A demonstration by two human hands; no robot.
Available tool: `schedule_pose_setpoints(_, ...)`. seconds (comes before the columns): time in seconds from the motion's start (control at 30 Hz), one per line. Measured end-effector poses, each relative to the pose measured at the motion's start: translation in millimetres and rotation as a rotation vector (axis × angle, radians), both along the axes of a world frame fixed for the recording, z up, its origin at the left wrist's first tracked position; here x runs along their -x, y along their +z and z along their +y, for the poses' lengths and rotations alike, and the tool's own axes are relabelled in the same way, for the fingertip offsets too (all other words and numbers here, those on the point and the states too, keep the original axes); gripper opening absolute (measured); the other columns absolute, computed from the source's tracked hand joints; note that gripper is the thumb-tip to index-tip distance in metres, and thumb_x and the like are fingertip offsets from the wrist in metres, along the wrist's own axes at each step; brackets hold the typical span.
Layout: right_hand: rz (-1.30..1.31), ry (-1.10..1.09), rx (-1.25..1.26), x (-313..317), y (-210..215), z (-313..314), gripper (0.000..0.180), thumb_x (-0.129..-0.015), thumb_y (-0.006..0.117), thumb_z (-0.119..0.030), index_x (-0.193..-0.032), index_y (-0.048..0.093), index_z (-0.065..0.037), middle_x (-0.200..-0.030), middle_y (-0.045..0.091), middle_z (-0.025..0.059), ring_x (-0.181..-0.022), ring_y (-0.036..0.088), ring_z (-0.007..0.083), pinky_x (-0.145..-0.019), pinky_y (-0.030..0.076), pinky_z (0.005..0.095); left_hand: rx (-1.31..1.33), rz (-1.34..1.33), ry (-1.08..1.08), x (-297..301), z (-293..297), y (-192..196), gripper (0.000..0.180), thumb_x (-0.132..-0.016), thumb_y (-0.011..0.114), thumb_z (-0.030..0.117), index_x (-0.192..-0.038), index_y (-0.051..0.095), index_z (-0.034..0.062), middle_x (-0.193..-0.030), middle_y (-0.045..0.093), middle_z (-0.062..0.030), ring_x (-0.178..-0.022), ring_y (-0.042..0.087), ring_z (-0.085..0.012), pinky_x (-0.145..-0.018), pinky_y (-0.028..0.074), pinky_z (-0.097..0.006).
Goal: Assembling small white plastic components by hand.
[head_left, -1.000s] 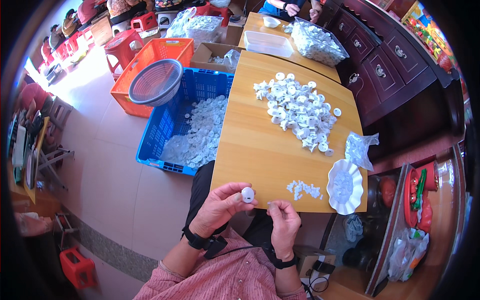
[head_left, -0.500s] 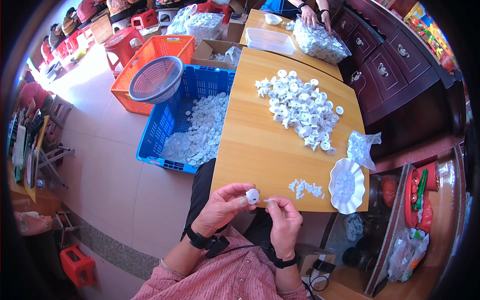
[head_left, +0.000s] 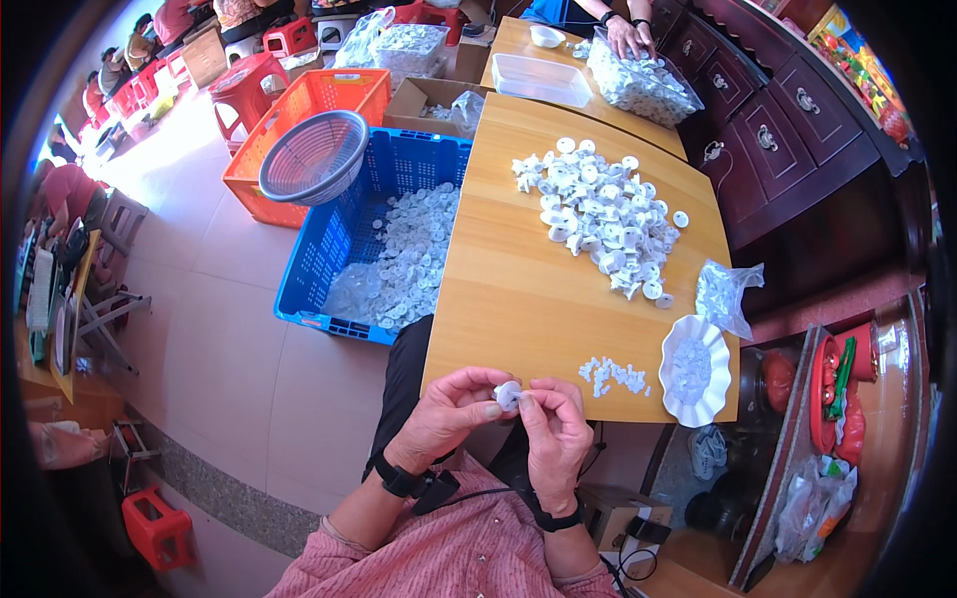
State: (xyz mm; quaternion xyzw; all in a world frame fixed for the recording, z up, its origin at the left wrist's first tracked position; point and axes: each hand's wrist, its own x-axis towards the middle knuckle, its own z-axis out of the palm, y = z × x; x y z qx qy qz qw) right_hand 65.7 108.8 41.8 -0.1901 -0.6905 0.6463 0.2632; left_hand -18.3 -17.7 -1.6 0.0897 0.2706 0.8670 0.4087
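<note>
My left hand [head_left: 461, 414] pinches a round white plastic part [head_left: 507, 396] just off the table's near edge. At its right side, my right hand [head_left: 554, 429] has thumb and forefinger pressed together against it. The small white plastic piece that these fingers carried is now hidden between them and the round part. Beyond my right hand, a little heap of small white pieces [head_left: 613, 376] lies on the table [head_left: 498, 289]. A scalloped white dish [head_left: 720, 374] with small translucent pieces stands beside it. Farther back is a big pile of white plastic parts [head_left: 608, 214].
A clear plastic bag [head_left: 728, 294] lies at the table's right edge. Left of the table stands a blue crate [head_left: 299, 269] of translucent parts, with a grey basket [head_left: 314, 154] on its rim. Across the table, another person's hands [head_left: 631, 38] reach into a clear tub [head_left: 646, 95].
My right hand has moved left and brought the small white piece up to the round part. My left hand stays nearly in place, still pinching it. The view has shifted slightly.
</note>
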Motion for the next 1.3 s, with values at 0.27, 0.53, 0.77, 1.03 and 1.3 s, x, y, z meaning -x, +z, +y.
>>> schedule_pose_setpoints(0.27,-0.007,-0.016,-0.064,0.7,-3.4,-0.8,0.005,-0.088,0.067,0.001,-0.092,0.065,0.003,-0.107,0.059,0.0116,-0.085,0.060,0.0135,-0.072,0.052,0.0251,0.008,0.063,0.021,-0.8,0.8,0.2,0.035,-0.091,0.065,-0.001,-0.125,0.057,-0.0032,-0.122,0.062,-0.0137,-0.112,0.063,-0.0224,-0.100,0.052,-0.038)
schedule_pose_setpoints(0.53,-0.026,-0.054,-0.127,-0.2,-5.2,0.8,0.007,-0.087,0.069,0.000,-0.091,0.064,0.003,-0.102,0.062,0.0126,-0.088,0.062,0.0177,-0.074,0.052,0.0276,0.023,0.074,0.013,-1.5,1.0,3.0,0.034,-0.091,0.064,-0.003,-0.125,0.057,-0.0035,-0.121,0.063,-0.0136,-0.112,0.062,-0.0218,-0.100,0.051,-0.037)
schedule_pose_setpoints(0.77,-0.046,-0.041,-0.122,-1.3,-5.0,0.2,0.007,-0.087,0.069,-0.001,-0.091,0.064,0.002,-0.101,0.062,0.0126,-0.091,0.062,0.0194,-0.077,0.051,0.0293,0.034,0.077,0.024,-1.6,1.0,2.8,0.034,-0.091,0.064,-0.003,-0.125,0.057,-0.0035,-0.120,0.063,-0.0133,-0.111,0.062,-0.0213,-0.100,0.051,-0.037)
schedule_pose_setpoints(1.03,-0.050,-0.042,-0.158,-0.5,-6.7,0.4,0.008,-0.086,0.069,-0.002,-0.090,0.064,0.002,-0.099,0.063,0.0127,-0.091,0.062,0.0210,-0.078,0.051,0.0307,0.030,0.093,0.033,-1.7,1.4,2.6,0.034,-0.091,0.065,-0.003,-0.124,0.058,-0.0025,-0.119,0.064,-0.0122,-0.110,0.063,-0.0205,-0.099,0.052,-0.036)
schedule_pose_setpoints(1.3,-0.021,-0.070,-0.276,0.7,-5.4,-1.7,0.009,-0.087,0.070,-0.004,-0.090,0.064,0.001,-0.097,0.064,0.0129,-0.089,0.063,0.0225,-0.077,0.051,0.0321,0.057,0.121,0.031,-2.2,1.8,3.1,0.033,-0.090,0.065,-0.004,-0.122,0.059,-0.0020,-0.118,0.064,-0.0115,-0.109,0.063,-0.0191,-0.099,0.051,-0.034)
